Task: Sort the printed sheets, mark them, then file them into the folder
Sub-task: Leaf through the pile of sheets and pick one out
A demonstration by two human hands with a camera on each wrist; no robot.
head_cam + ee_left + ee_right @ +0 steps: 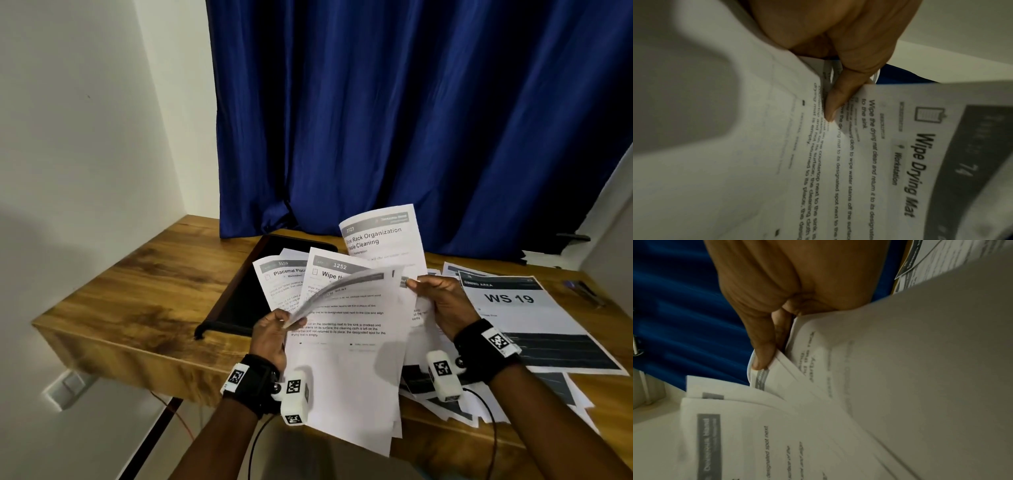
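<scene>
Both hands hold a fanned bundle of printed sheets (pixel 346 329) above the wooden table (pixel 144 291). My left hand (pixel 274 329) grips the bundle's left edge, its thumb (pixel 834 104) lying on the "Wipe Drying Mat" sheet (pixel 869 162). My right hand (pixel 438 301) pinches the right edge of a curling top sheet (pixel 349 284), thumb (pixel 762 356) over its corner (pixel 764 378). A "Shoe Rack Organization" sheet (pixel 380 236) sticks up behind. A "Placemat" sheet (pixel 281 284) fans out left. A black folder (pixel 239 298) lies open on the table behind the bundle.
More sheets lie spread on the right of the table, topmost a "WS 19" page (pixel 513 308). Pens (pixel 582 291) lie at the far right. A blue curtain (pixel 411 120) hangs behind the table. A white wall (pixel 85 137) stands to the left.
</scene>
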